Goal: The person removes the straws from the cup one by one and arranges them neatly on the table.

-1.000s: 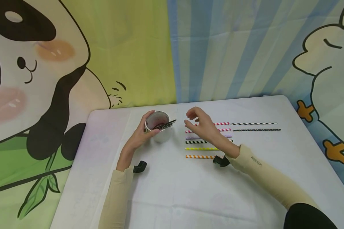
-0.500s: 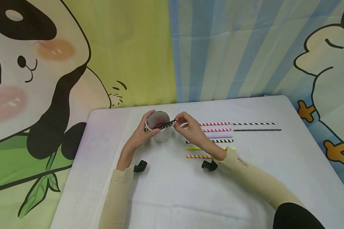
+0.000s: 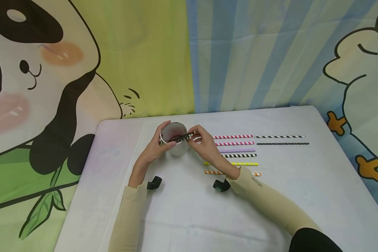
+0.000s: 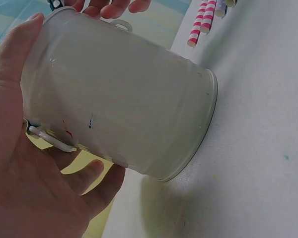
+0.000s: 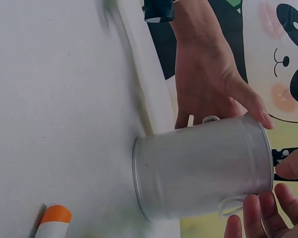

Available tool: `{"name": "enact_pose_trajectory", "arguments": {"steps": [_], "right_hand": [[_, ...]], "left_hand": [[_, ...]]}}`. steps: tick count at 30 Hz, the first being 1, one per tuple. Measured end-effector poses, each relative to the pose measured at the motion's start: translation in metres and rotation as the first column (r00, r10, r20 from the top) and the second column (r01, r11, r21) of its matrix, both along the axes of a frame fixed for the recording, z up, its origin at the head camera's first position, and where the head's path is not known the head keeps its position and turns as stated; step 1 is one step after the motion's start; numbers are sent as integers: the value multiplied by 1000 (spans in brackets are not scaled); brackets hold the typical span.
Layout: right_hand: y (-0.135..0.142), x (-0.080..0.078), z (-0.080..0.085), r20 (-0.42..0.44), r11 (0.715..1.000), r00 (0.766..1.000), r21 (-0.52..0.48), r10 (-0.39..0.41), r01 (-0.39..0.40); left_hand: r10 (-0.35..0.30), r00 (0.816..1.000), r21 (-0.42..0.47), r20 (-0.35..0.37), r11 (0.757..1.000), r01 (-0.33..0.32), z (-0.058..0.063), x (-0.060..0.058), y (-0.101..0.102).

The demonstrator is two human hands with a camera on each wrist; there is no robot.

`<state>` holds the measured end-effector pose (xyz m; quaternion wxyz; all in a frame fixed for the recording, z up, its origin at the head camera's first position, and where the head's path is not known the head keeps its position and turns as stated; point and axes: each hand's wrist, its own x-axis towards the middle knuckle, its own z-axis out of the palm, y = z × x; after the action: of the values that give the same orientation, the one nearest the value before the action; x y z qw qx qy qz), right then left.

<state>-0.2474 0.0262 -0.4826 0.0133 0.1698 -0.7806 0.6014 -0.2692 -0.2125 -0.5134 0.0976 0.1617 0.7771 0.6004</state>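
Note:
My left hand (image 3: 154, 147) grips a small white bucket (image 3: 179, 150) by its left side. In the left wrist view the thumb lies along the bucket's wall (image 4: 114, 89) near the rim, with fingers round the far side by a small side loop (image 4: 52, 140). Black straws with white dots (image 3: 181, 138) stick out over the rim to the right. At their outer ends my right hand (image 3: 205, 145) pinches them between thumb and fingers. The right wrist view shows the dark dotted ends (image 5: 283, 152) at the thumb, partly covered. How many straws are pinched is hidden.
To the right lie rows of paper straws: red-striped (image 3: 234, 143), purple (image 3: 239, 151), black-striped (image 3: 242, 155), yellow (image 3: 245, 163) and orange-striped (image 3: 212, 172). Two thinner black-and-white straws (image 3: 281, 143) lie farther right. A patterned curtain (image 3: 157, 70) hangs behind the white table (image 3: 182, 210).
My right hand has moved left from above the straw rows to the bucket and taken hold of the dotted straws' ends. The left hand and the bucket have stayed in place.

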Motion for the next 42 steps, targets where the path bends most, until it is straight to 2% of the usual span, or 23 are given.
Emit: {"name": "enact_pose_trajectory", "arguments": {"steps": [6,13,15,24,31,34,36,42], "right_hand": [[-2,-2,-5,-20,1000,1000,-4,-4,4],[-3,-3,-4,-26,1000,1000,-5,-12,12],[-3,-3,-4,-21,1000,1000,-10,-17,17],[-5,-3,0,-12,999,999,-19,-39,39],[-3,13,35,-31,999,999,-2,-40,40],[-1,15,41,-40,999,998,11,-46,47],[-1,14,40,-43,999,998,3,-47,48],[2,0,21,-50,997,996,-26,-74,73]], "left_hand": [[-1,1000,-2,19,1000,1,3,1,1],[-9,1000,-12,27,1000,9,31,12,6],[-11,1000,-16,26,1000,11,33,12,6],[-6,999,-16,34,1000,7,33,13,7],[-8,1000,-11,21,1000,8,31,11,6],[-7,1000,-11,22,1000,8,31,12,6],[-10,1000,-11,21,1000,10,31,12,6],[-18,1000,-6,20,1000,18,31,11,6]]}}
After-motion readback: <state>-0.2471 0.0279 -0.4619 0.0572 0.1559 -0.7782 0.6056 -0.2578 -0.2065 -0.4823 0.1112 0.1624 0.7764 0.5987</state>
